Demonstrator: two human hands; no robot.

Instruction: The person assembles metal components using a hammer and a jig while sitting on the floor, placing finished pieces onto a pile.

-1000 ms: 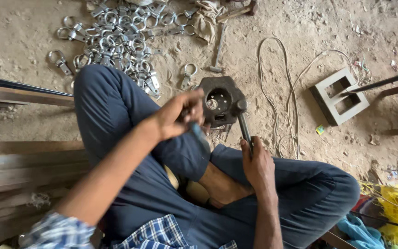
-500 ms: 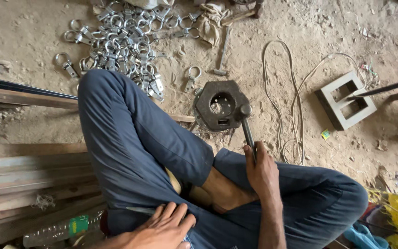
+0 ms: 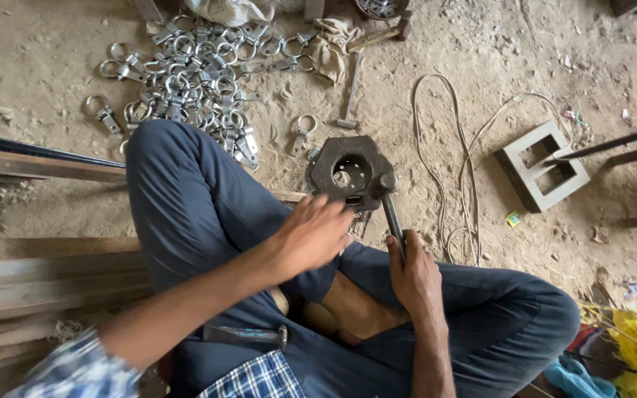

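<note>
Loading step, by the look of it: right hand [image 3: 412,274] wrapped shut on the lever handle [image 3: 393,220] just below the dark metal press block [image 3: 352,173], left hand [image 3: 315,234] blurred at its near edge, grip unclear; next needs a piece seated in its hole, clamp pile [image 3: 189,74] beyond.

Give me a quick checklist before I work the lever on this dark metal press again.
1. Right hand grips the dark lever handle: ok.
2. Left hand reaches the near edge of the dark round-holed metal press block, close to the lever: not ok.
3. Piece seated in the block's hole: cannot tell.
4. Pile of shiny metal ring clamps lies beyond the knee: ok.
5. White cable loops just beside the press: not ok.
</note>
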